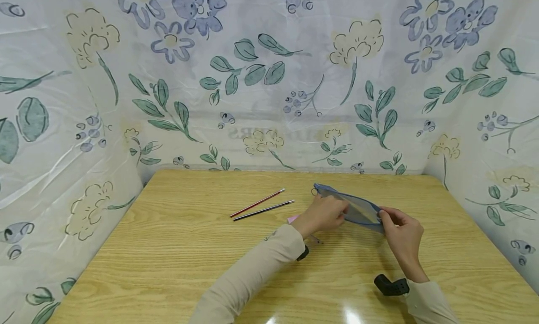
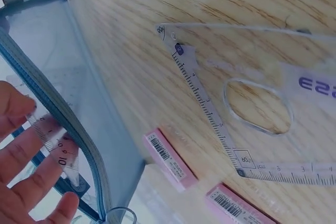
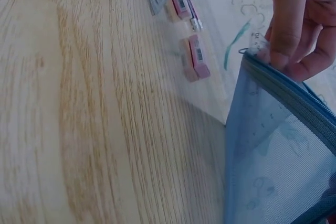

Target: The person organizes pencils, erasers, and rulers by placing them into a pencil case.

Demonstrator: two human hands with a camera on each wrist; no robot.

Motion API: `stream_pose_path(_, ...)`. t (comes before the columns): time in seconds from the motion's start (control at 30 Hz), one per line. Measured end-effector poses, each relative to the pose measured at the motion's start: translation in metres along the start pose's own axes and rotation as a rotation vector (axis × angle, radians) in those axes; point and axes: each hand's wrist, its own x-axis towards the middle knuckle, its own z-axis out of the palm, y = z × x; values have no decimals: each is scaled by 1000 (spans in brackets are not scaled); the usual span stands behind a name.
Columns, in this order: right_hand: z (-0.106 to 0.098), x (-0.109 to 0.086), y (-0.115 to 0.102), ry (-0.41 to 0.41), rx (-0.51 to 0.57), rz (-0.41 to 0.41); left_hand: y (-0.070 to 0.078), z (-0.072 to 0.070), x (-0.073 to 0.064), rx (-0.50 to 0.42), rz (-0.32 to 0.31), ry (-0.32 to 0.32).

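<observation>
My left hand [image 1: 326, 214] pinches a clear plastic piece with a numbered scale [image 2: 62, 157] at the mouth of a blue mesh zipper pouch [image 1: 358, 208]. Part of the piece shows through the mesh; whether it is a ruler or a set square, I cannot tell. At the pouch's right end, my right hand [image 1: 402, 232] grips the rim between thumb and fingers, holding the pouch tilted above the table. The zipper is undone. In the left wrist view, a clear set square [image 2: 207, 103] lies on the table beside the pouch.
Two pink-sleeved erasers [image 2: 170, 160] lie near the set square. Left of my hands, a red pencil [image 1: 257, 203] and a dark pencil [image 1: 263, 210] rest on the wooden table [image 1: 177, 249]. Flower-patterned sheeting [image 1: 269, 104] walls the back and sides.
</observation>
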Motion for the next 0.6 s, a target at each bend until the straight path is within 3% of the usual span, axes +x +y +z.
stream_pose_path(0.4,-1,-1,-1,1,7,2,2,1,-1,209,116,211)
stream_pose_path(0.6,-1,0,-1,4,5,8,2,5,0,279,140,262)
